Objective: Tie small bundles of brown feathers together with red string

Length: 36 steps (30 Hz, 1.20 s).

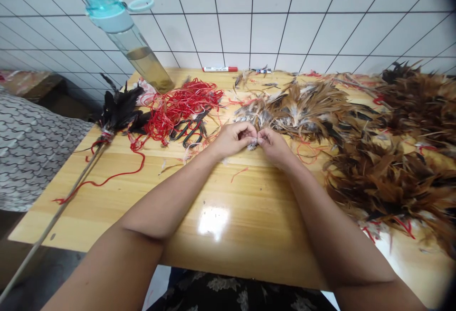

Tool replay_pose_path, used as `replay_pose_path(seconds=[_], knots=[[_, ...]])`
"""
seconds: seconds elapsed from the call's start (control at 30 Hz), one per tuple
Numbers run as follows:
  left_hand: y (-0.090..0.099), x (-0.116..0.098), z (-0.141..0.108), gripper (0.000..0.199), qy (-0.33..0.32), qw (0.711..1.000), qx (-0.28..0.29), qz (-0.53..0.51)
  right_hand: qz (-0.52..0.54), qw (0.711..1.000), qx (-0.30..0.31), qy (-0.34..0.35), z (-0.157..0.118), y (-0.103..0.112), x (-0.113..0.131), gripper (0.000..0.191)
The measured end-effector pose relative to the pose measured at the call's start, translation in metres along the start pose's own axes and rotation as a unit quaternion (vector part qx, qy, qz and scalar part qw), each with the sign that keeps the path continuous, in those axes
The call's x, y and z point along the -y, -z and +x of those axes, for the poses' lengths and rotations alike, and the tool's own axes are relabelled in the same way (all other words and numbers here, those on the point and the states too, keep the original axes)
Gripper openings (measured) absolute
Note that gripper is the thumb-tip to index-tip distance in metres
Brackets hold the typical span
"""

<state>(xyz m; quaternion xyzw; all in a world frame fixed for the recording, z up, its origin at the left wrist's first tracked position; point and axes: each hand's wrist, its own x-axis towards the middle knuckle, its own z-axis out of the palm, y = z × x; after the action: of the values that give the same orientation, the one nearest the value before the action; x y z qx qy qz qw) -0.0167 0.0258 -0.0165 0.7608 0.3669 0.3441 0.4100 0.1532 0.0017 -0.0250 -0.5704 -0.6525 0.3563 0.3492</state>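
While the black-handled scissors (188, 131) lie toward the back of the wooden counter (81, 225), a grey patterned cloth (32, 145) sits well left of them, past the counter's edge. Nearer the scissors, a long wooden stick (67, 197) slants off the counter, topped by a bundle of black feathers (119, 109) and trailing red thread (114, 175). Behind and left of the scissors stands a clear water bottle with a turquoise cap (130, 35). A tangle of red string (183, 104) sits just behind the scissors, touching them, and a red-capped marker (220, 69) lies farther back. Just right of the scissors, the left hand (231, 140) and right hand (274, 148) meet, their fingers (249, 130) curled and pinching a small tuft of pale feathers (252, 144) from both sides. That tuft sits at the near edge of a brown feather bunch (295, 109), which lies right of the scissors. Farther right, large heaps of brown feathers (392, 183) spread across the counter.
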Motion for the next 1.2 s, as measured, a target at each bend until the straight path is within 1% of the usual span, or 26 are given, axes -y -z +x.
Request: replay_pose_path(seconds=[0.17,0.3,0.37,0.43,0.5,0.57,0.63,0.7,0.87,1.07,1.2], knots=[[-0.0009,-0.0010,0.0000,0.009,0.005,1.000,-0.006,0.009,-0.017,0.999,-0.028,0.018,0.0005,-0.0001,-0.0026,0.006],[-0.0016,-0.0016,0.0002,0.009,0.009,1.000,-0.020,0.019,0.047,0.998,-0.050,0.006,0.0009,0.0004,-0.0029,0.005],[-0.0018,-0.0018,0.0004,0.009,0.009,1.000,-0.027,0.013,0.087,0.995,-0.044,0.000,0.0002,0.0011,-0.0008,0.012],[-0.0018,-0.0021,0.0007,0.009,0.010,0.999,-0.035,0.002,0.103,0.994,-0.031,-0.004,-0.0008,0.0019,0.0018,0.019],[-0.0017,-0.0024,0.0011,0.009,0.009,0.999,-0.039,-0.006,0.089,0.996,-0.024,-0.008,-0.0017,0.0027,0.0034,0.022],[-0.0015,-0.0024,0.0015,0.009,0.007,0.999,-0.039,-0.006,0.053,0.998,-0.032,-0.003,-0.0021,0.0032,0.0031,0.016],[-0.0016,-0.0017,0.0017,0.011,0.007,0.999,-0.035,-0.006,0.018,0.998,-0.052,0.017,-0.0020,0.0034,0.0014,0.007],[-0.0020,-0.0002,0.0017,0.012,0.011,0.999,-0.030,-0.007,-0.004,0.997,-0.063,0.041,-0.0017,0.0034,-0.0007,0.009],[-0.0015,0.0046,0.0021,0.014,0.015,0.999,-0.030,-0.042,-0.007,0.995,-0.073,0.071,-0.0009,0.0034,-0.0039,0.013],[0.0010,0.0047,0.0043,0.028,0.026,0.993,-0.035,-0.109,-0.009,0.992,-0.093,0.081,-0.0008,0.0051,-0.0054,0.015],[0.0006,0.0028,0.0049,0.032,0.040,0.985,-0.034,-0.162,-0.011,0.991,-0.104,0.087,-0.0013,0.0062,-0.0061,0.016]])
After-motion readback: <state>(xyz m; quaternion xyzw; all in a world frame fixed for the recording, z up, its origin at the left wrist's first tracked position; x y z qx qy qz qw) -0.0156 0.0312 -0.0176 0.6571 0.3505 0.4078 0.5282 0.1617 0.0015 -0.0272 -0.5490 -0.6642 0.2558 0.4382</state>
